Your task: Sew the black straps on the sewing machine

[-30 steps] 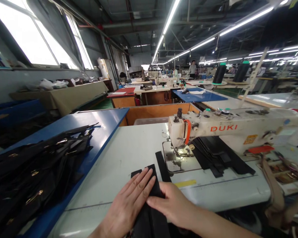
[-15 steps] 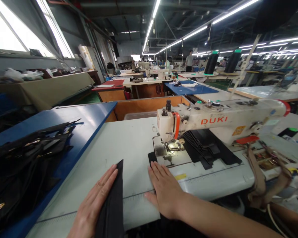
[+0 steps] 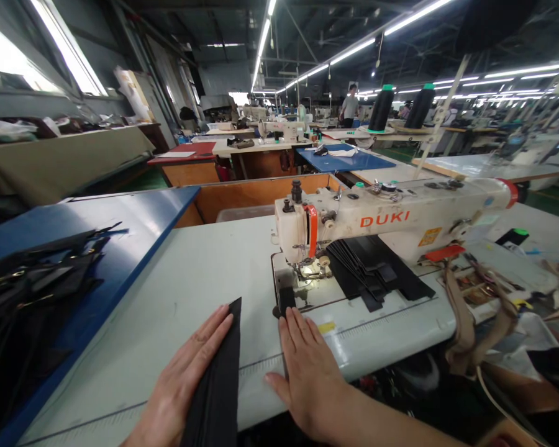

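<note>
My left hand (image 3: pixel 181 379) lies flat against a long black strip (image 3: pixel 217 379), possibly leather or fabric, which runs up to a point on the white sewing table (image 3: pixel 181 292). My right hand (image 3: pixel 305 379) rests open on the table with its fingers spread, just in front of the needle plate. Its fingertips nearly reach a short black piece (image 3: pixel 286 299) under the presser foot of the DUKI sewing machine (image 3: pixel 354 230). Several black strips (image 3: pixel 372 267) lie stacked below the machine's arm.
To the left, a blue-edged table (image 3: pixel 97 230) holds a heap of black pieces with metal fittings (image 3: pixel 37 285). Tan straps (image 3: pixel 461 323) hang at the right. Behind the machine stands an orange wooden bin (image 3: pixel 256 198). Farther back are more sewing stations and a standing person (image 3: pixel 349 105).
My hands have moved apart since the earliest frame, when both lay on the black strip. My right hand has moved to the table near the presser foot. The camera view has shifted.
</note>
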Tool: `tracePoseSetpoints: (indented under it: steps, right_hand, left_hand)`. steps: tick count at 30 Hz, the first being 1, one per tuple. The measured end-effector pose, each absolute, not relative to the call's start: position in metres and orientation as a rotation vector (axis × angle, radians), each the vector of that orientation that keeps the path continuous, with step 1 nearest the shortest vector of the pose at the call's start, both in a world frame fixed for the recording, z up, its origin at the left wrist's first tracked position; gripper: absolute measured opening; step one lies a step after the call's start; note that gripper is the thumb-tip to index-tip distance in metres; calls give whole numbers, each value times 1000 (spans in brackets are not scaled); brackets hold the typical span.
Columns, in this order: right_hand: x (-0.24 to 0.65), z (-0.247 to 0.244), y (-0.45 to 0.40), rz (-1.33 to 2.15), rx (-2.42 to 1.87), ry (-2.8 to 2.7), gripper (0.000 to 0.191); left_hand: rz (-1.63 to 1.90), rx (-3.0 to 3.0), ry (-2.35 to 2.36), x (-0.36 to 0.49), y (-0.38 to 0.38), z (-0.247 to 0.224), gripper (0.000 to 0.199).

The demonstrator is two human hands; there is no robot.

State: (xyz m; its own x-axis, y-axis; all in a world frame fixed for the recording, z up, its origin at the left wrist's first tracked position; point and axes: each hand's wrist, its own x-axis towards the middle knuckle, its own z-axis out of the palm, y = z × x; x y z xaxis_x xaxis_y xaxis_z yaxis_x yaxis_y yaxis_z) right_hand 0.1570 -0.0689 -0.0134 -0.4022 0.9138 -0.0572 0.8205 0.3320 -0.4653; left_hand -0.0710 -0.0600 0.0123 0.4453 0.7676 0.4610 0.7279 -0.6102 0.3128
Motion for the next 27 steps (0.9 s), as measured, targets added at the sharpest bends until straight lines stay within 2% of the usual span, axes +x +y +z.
tracePoseSetpoints:
  steps: [7,12,17,23,27]
  right_hand:
    - [156,7,-66,696,-1679,-2413,76]
    - [161,-3,-66,590,-1528,-2469,85]
    - [173,-11,-65,527,-1434,-2383,72]
    - [173,-14,-60,547,-1515,-2383,50]
    - [166,-31,-58,460,-1495,-2351,47]
  left_hand:
    - [697,2788,1016,-36,-36,18,54]
    - [527,2861,743,-12,-11,9,58]
    - [443,2802,719,-11,-2,-5,61]
    - [477,2797,796,-11,-3,-4,61]
    - [473,2769,823,-10,-4,-2,63]
